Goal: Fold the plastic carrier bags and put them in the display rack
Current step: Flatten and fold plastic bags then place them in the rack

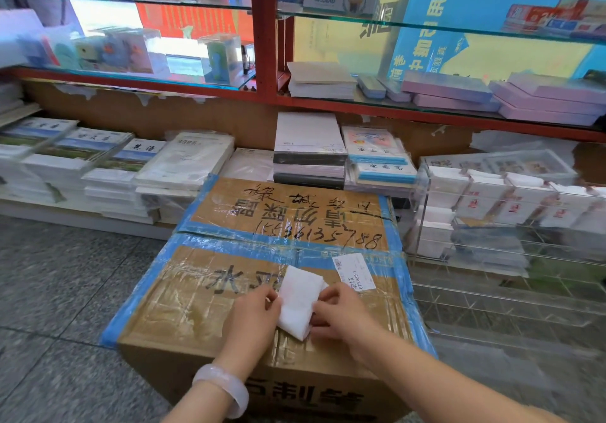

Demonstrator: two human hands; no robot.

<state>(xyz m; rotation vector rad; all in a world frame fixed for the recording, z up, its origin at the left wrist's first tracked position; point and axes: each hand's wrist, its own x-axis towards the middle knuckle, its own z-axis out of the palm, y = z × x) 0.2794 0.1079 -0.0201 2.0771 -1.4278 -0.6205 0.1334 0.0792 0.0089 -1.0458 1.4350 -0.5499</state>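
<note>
Fingers of left hand point(255, 312) and right hand point(341, 308) pinch folded white bag point(299, 299) on taped cardboard box point(183, 304) (speckled floor point(59, 278)).

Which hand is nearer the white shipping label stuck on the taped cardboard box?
The right hand. It sits just below the white shipping label, at the right edge of the folded white plastic bag; the left hand is across the bag, farther left.

A taped cardboard box point(229, 308) (blue tape along its edges) carries a folded white bag point(299, 298) on top.
</note>
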